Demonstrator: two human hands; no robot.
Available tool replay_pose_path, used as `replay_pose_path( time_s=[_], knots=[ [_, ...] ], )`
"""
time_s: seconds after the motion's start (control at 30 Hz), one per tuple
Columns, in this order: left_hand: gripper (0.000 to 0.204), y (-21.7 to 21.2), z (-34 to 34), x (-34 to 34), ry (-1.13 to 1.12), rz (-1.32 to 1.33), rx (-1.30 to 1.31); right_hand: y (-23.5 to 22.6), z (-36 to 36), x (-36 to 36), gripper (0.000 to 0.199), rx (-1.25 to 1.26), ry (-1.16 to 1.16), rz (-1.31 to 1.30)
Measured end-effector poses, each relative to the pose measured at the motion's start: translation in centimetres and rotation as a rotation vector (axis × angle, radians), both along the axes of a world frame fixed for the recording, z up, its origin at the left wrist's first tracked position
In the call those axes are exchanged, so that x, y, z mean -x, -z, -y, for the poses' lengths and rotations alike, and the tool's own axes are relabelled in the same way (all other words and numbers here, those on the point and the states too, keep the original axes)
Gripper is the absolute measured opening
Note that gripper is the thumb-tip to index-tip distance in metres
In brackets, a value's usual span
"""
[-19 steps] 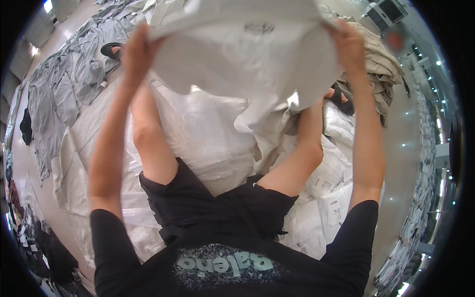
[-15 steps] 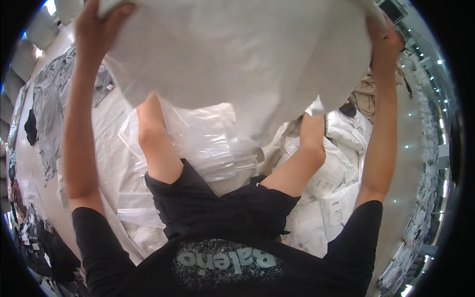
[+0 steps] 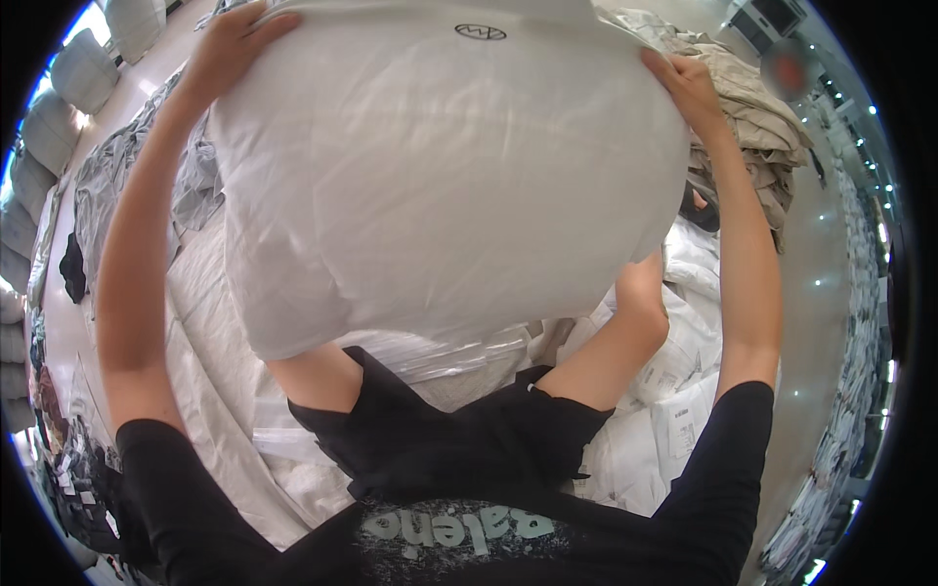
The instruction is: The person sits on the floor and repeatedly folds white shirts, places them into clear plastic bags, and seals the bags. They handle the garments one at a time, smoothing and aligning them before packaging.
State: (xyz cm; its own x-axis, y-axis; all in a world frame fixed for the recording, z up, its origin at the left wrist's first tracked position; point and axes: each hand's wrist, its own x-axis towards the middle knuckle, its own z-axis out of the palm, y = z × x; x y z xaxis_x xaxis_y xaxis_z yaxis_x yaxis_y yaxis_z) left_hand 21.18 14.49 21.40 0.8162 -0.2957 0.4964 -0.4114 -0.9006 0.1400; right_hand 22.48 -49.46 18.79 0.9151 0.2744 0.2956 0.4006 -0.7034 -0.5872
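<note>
A white garment (image 3: 449, 195) hangs spread wide in front of me, with a small dark oval print near its top. My left hand (image 3: 230, 54) grips its upper left edge, the thumb lying over the cloth. At the upper right edge my right hand (image 3: 692, 90) pinches the fabric. The lower edge droops over my left leg and hides most of the stack of clear plastic bags (image 3: 445, 359) between my legs. Beside my right leg lie white garments in clear bags (image 3: 674, 420).
Pale cloth (image 3: 210, 342) covers the floor under me. A beige garment heap (image 3: 757, 112) lies at the far right, grey garments (image 3: 112, 161) at the far left. Dark clothes (image 3: 93, 498) are piled at near left. Long rows of stacked goods (image 3: 845, 381) line the right side.
The white garment has come lower and nearer, and is now stretched flatter with its print showing. My right hand has shifted inward and slightly down; my left has moved slightly right.
</note>
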Motion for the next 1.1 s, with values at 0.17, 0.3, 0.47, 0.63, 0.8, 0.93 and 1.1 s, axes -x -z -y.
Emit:
replay_pose_path(
  time_s=[0.17,0.3,0.47,0.63,0.8,0.93,1.1],
  knots=[
    [0.039,10.3,3.0,-10.1,-0.129,0.344,-0.119,8.5,-6.9,-8.0,0.041,0.146,0.311,0.578],
    [0.068,27.6,6.3,1.3,0.181,-0.224,-0.163,25.0,-11.6,-1.6,0.066,0.272,0.084,0.416],
    [0.066,34.9,-0.4,11.7,0.187,-1.188,-0.320,38.7,-6.5,7.5,0.082,0.737,0.169,-0.333],
    [0.035,30.1,-3.5,6.2,0.009,-0.091,-0.094,38.7,-10.5,3.2,0.060,0.453,0.181,-0.026],
    [0.084,34.3,-13.5,-0.3,-0.519,-0.515,0.030,39.9,-26.4,-3.2,0.060,0.095,-0.049,0.057],
    [0.069,37.6,-17.5,-0.7,-0.656,-0.650,-0.060,41.3,-37.2,-7.2,0.064,0.089,0.060,0.005],
    [0.029,29.9,-12.6,-0.9,-0.429,-0.349,0.203,46.0,-40.0,-6.7,0.064,0.261,0.200,0.039]
  ],
)
